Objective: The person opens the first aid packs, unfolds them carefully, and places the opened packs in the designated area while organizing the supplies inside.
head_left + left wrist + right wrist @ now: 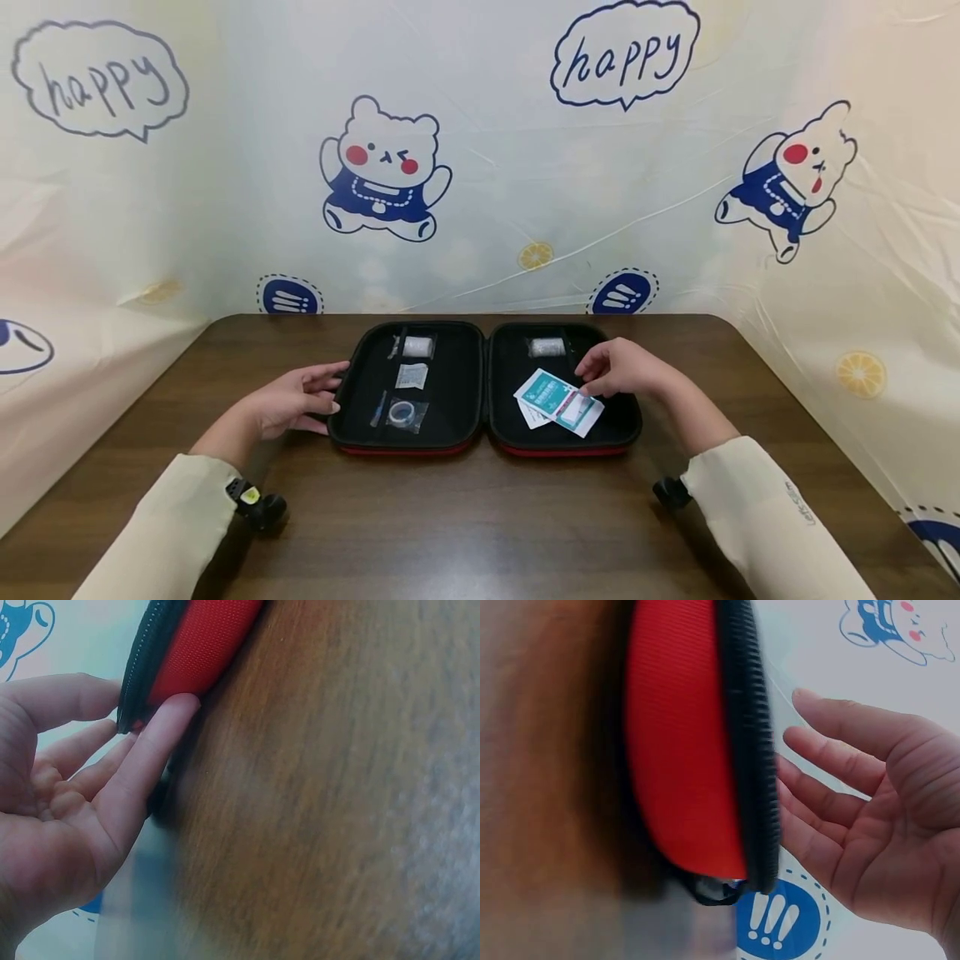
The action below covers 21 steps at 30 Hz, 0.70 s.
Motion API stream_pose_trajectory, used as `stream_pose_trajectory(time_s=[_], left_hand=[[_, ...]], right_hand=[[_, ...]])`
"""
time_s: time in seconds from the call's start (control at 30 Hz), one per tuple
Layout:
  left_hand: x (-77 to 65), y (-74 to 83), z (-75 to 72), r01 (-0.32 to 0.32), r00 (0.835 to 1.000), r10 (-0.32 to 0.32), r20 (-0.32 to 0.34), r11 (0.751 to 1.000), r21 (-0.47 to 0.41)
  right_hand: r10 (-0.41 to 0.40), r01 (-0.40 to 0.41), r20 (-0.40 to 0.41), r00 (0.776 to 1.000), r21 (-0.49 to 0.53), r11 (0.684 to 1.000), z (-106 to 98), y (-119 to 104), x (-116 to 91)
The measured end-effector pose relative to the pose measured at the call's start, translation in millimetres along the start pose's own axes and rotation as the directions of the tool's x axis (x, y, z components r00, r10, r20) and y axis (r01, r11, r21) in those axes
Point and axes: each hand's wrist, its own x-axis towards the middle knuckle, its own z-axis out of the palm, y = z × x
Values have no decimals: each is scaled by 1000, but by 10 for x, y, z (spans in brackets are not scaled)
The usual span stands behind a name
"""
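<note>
An unfolded black-lined zip case (pixel 450 383) with a red outer shell lies on the table. At its left edge, my left hand (pixel 298 402) holds the rim; in the left wrist view the fingers straddle the zipper (pixel 144 667) and the red shell (pixel 206 652). Over the right half hovers my right hand (pixel 618 368), loosely extended, its fingertips right at a teal-and-white packet (pixel 551 396). Beneath that packet, a white packet (pixel 532 415) partly shows. In the right wrist view the case rim hides the packets, and nothing shows between the thumb and fingers of the right hand (pixel 877 787).
The left half holds a wrapped white roll (pixel 417 347), a small white packet (pixel 412 376), a bagged tape roll (pixel 402 413) and a thin blue item (pixel 378 409). Another wrapped white roll (pixel 547 347) lies in the right half. A printed cloth (pixel 480 167) hangs behind the table (pixel 465 517).
</note>
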Motion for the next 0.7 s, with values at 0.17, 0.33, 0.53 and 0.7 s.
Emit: stream_pose_trajectory(time_s=[0.17,0.33,0.53,0.7], left_hand=[[-3,-12,-1,-2,1000,2,-9,1000,5],[0,-19,13,-5,1000,6,-7,1000,7],[-26,-11,32,-12,1000,12,0,1000,10],[-28,4,40,-14,1000,14,0,1000,4]], right_hand=[[0,-1,-15,1000,-17,1000,71,31,-44],[24,-24,-1,1000,2,1000,124,82,-81],[28,-28,4,1000,-6,1000,162,66,-84],[40,-40,-4,999,17,999,187,53,-80]])
